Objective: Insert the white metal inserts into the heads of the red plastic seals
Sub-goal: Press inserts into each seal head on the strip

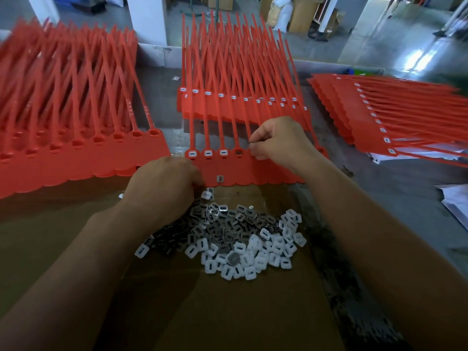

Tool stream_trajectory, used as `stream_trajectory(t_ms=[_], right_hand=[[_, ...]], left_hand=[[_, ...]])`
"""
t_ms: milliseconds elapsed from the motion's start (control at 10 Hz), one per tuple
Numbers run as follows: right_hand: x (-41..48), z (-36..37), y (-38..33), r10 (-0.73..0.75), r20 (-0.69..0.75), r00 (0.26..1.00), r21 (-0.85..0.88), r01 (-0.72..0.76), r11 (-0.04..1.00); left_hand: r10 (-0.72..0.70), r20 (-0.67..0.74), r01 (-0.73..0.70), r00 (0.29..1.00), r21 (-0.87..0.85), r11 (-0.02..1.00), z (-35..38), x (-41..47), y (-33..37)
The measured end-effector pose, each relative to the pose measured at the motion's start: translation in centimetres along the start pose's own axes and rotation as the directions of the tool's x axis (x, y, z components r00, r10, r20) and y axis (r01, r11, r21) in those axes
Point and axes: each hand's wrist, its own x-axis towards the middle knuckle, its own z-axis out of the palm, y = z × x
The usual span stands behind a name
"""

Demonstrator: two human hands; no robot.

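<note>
A grey work table [379, 198] carries a brown cardboard sheet [202, 312] at its near edge and three stacks of red plastic seals. The left stack [76, 110] shows empty heads, while the rear middle stack [235, 72] and the right stack [392, 110] show white inserts already seated. Just beyond the cardboard lies one joined strip of seals [253, 171]. Its first three heads from the left hold white inserts, and the fourth head [238, 152] shows something darker inside. A pile of white and grey metal inserts [240, 239] lies on the cardboard between the forearms. The left hand [164, 183] rests at the strip's near left corner, at the pile's far edge, fingers curled under. Whether they hold anything cannot be told. The right hand [278, 140] hovers over the fifth head, fingers curled, with thumb and forefinger pinching a small dark piece [250, 142]. One loose insert [220, 179] lies on the strip's flat tag.
</note>
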Motion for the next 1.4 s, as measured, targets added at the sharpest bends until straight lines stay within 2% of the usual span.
stream_trajectory(t_ms=[200,300,500,700,900,1200,1400], right_hand=[[0.3,0.2,-0.1,-0.006,-0.020,1.000,-0.034,0.005,0.999],[0.3,0.4,-0.2,-0.070,-0.076,0.995,-0.053,0.066,0.996],[0.4,1.0,-0.3,-0.136,-0.023,0.990,-0.200,0.129,0.971],[0.7,1.3,-0.5,-0.107,0.059,0.992,-0.249,0.118,0.961],[1.1,1.5,-1.0,-0.157,0.100,0.983,-0.412,0.184,0.892],[0.2,2.4,-0.9,-0.308,0.063,0.949,-0.575,0.287,0.766],[-1.3,3.0,0.0,-0.344,0.111,0.932,-0.661,0.328,0.675]], left_hand=[[0.001,-0.007,-0.001,1.000,0.007,1.000,0.0,0.0,0.0],[-0.002,-0.007,0.002,1.000,0.006,1.000,0.0,-0.1,0.0],[-0.004,0.009,0.004,1.000,0.015,1.000,-0.1,0.0,0.0],[-0.015,0.016,0.015,1.000,0.014,1.000,-0.2,-0.1,0.1],[-0.030,0.018,0.030,0.999,0.000,1.000,-0.2,-0.1,0.2],[-0.035,0.018,0.035,0.999,0.008,0.999,-0.2,-0.1,0.2],[-0.032,0.029,0.031,0.999,0.020,0.999,-0.2,0.0,0.2]])
